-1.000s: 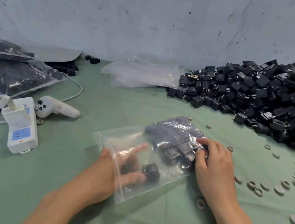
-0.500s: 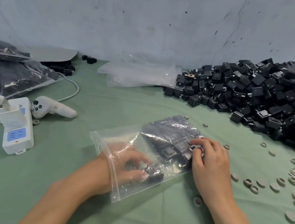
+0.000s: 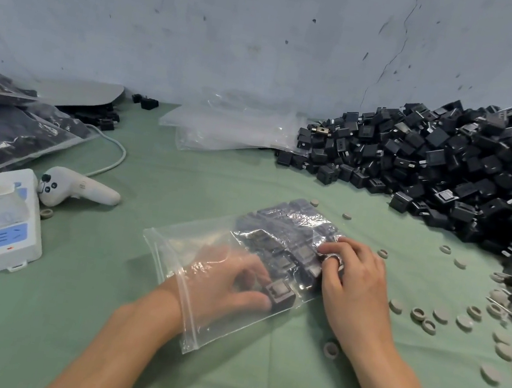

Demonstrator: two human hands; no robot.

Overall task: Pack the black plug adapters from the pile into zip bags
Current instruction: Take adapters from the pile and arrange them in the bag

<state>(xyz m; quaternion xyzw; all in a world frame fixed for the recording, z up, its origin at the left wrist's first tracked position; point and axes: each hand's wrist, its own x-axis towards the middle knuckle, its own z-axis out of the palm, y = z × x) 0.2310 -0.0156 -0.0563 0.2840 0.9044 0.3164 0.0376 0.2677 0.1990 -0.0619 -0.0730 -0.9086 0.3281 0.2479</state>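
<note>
A clear zip bag (image 3: 191, 244) lies flat on the green cloth in the middle, its far half packed with rows of black plug adapters. My left hand (image 3: 224, 287) is inside the bag through its open mouth, fingers pinched on one black adapter (image 3: 279, 295) near the packed rows. My right hand (image 3: 352, 279) rests on top of the bag from outside, fingertips pressing the plastic over the packed adapters. The big pile of black adapters (image 3: 456, 174) is heaped at the right against the wall.
Empty clear bags (image 3: 224, 130) lie at the back centre. Filled bags (image 3: 2, 132) are stacked at the left. A white box with a cable (image 3: 10, 219) and a white controller (image 3: 77, 191) sit left of the bag. Several grey rings (image 3: 465, 319) are scattered at the right.
My left hand has gone deeper into the bag and closed its fingers on one adapter, pushing it toward the packed rows. My right hand has barely shifted on top of the bag.
</note>
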